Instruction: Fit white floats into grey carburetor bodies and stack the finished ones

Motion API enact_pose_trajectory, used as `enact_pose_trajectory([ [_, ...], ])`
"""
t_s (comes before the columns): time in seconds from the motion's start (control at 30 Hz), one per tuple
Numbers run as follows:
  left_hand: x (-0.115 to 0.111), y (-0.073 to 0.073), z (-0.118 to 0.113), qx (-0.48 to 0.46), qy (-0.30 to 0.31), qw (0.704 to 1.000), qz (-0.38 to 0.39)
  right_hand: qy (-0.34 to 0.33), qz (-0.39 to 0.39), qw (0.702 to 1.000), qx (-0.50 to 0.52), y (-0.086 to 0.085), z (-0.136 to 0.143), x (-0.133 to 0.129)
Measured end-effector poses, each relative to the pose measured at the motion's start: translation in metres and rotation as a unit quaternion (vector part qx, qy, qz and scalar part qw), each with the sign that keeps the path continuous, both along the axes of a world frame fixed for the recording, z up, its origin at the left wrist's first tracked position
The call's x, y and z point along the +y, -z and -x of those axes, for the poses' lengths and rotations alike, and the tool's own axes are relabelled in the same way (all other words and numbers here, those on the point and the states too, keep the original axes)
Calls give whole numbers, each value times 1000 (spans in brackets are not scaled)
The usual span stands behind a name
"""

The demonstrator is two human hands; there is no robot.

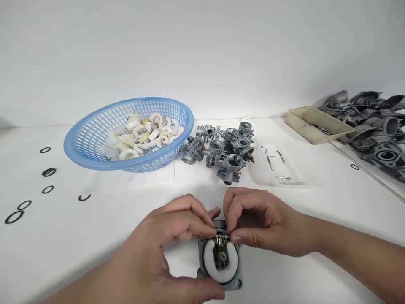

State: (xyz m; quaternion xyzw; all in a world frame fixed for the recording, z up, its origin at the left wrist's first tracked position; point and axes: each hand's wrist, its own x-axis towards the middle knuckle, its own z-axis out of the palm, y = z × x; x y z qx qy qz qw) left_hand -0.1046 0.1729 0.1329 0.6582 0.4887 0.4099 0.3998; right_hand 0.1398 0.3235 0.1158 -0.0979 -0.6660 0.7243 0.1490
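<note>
A carburetor (238, 270) lies float side up on the white table, in front of me. Seated inside it is a white U-shaped float (220, 276), with a metal hinge at the top and a brass jet (222, 256) in the middle. My left hand (177, 240) grips the carburetor from the left, thumb at its lower edge and index fingertip at the hinge. On the right side of the hinge, my right hand (262, 221) pinches the end of a thin metal float pin (227, 237) between thumb and fingers. The fingertips partly hide the pin.
Behind stands a blue basket (74, 147) of white floats, beside several grey carburetors (234, 162). A clear tray (299, 179) holds thin pins. At right are a cream box (316, 135) and piled carburetor parts (386, 156). Black rings (14, 217) lie at left.
</note>
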Motion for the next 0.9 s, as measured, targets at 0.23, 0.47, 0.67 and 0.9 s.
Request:
enact_pose_trajectory([
  [0.23,2,1,2,-8,4,1000,-27,-14,56,998,-21,-2,0,1],
  [0.47,4,-2,-3,-41,-17,997,62,-17,58,998,-36,-2,1,2],
  [0.67,1,-3,-2,-43,-14,995,88,-16,61,998,-26,-2,1,2],
  [0.9,0,1,1,3,-8,1000,25,-19,58,998,-11,0,2,1],
])
